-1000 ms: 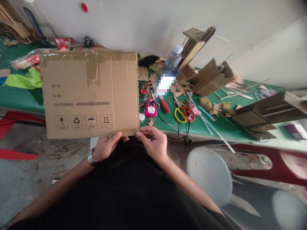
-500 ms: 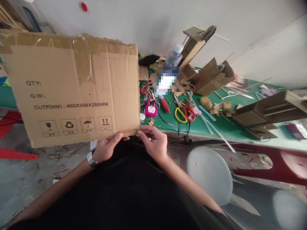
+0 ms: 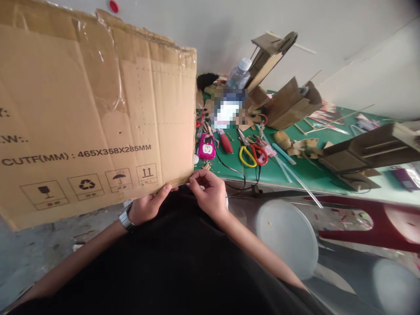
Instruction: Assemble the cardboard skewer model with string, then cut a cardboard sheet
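Observation:
A large printed cardboard sheet (image 3: pixel 98 113), with clear tape along its top, stands tilted up in front of me and fills the left side of the head view. My left hand (image 3: pixel 149 205) grips its lower edge, thumb on the printed face and fingers behind. At the sheet's lower right corner, my right hand (image 3: pixel 208 190) has thumb and forefinger pinched together against the edge. A strip of brown tape (image 3: pixel 179 180) lies along that edge between the two hands. Whatever sits inside the right hand's curled fingers is hidden.
On the green table (image 3: pixel 219 170) lie yellow-and-red scissors (image 3: pixel 252 155), a red-handled tool (image 3: pixel 225 142), a pink power socket (image 3: pixel 206 148) and clear sticks. A bottle (image 3: pixel 239 74) and cardboard models (image 3: pixel 292 105) stand behind. A grey stool (image 3: pixel 285 240) is at lower right.
The cardboard sheet has swung nearer to me on its left side, so it looks larger and reaches past the left edge of view. Both hands have stayed almost in place at its lower right.

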The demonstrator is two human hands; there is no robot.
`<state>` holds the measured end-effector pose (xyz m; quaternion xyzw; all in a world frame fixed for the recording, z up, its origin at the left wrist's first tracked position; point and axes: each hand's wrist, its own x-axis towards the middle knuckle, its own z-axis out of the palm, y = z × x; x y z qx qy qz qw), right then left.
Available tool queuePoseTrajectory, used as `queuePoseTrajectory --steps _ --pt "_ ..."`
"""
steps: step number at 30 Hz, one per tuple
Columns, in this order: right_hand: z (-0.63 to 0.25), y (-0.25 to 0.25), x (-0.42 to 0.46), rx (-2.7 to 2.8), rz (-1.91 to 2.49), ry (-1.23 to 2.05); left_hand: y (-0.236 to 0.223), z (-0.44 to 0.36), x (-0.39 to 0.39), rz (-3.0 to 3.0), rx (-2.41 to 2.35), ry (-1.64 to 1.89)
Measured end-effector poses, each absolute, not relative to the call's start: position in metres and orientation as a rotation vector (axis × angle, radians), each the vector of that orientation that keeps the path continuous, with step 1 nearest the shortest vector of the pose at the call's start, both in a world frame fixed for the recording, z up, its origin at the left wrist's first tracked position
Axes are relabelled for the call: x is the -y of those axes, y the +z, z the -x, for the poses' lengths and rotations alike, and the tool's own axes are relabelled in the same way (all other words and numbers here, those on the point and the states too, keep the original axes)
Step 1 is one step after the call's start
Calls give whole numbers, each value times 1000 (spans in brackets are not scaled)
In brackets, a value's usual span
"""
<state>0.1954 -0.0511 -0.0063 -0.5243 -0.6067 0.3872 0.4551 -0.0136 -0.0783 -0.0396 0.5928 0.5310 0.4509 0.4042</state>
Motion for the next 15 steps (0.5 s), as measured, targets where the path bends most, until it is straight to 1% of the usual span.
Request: queuePoseTrajectory --steps 9,15 --pt "-200 -12 53 1500 1252 852 -43 13 80 -1512 -1337 1136" --pt "-201 -17 52 1456 1304 863 -39 12 79 -1439 -1327 1148"
